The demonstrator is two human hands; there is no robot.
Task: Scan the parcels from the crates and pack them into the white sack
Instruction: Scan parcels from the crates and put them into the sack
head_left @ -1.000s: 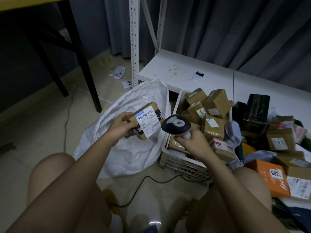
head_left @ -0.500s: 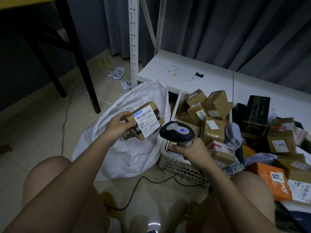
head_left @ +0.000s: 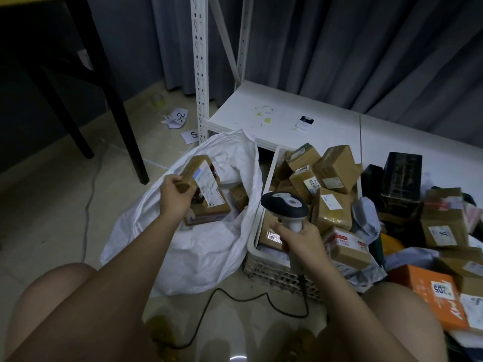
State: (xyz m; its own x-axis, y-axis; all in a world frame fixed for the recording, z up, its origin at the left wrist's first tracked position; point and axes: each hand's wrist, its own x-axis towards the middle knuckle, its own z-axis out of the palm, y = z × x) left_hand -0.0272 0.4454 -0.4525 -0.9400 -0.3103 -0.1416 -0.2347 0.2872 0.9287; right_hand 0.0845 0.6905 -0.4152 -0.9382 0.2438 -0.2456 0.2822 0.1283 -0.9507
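Item: brown parcel [head_left: 206,188], over the mouth of the white sack [head_left: 209,244], your left hand [head_left: 175,197] pinching its near end, fingers curled.
Item: scanner [head_left: 285,207], your right hand [head_left: 300,239] wrapped round its handle, above the crate [head_left: 264,267].
Risk: parcel may catch the sack's slack rim and tumble outside; scanner cable [head_left: 235,300] may snag your leg.

bare forearms, bare knees, no sleeves in view

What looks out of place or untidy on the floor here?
Torn paper scraps and a slip marked 5 lie loose on the floor by the rack post. A tape roll sits nearby.
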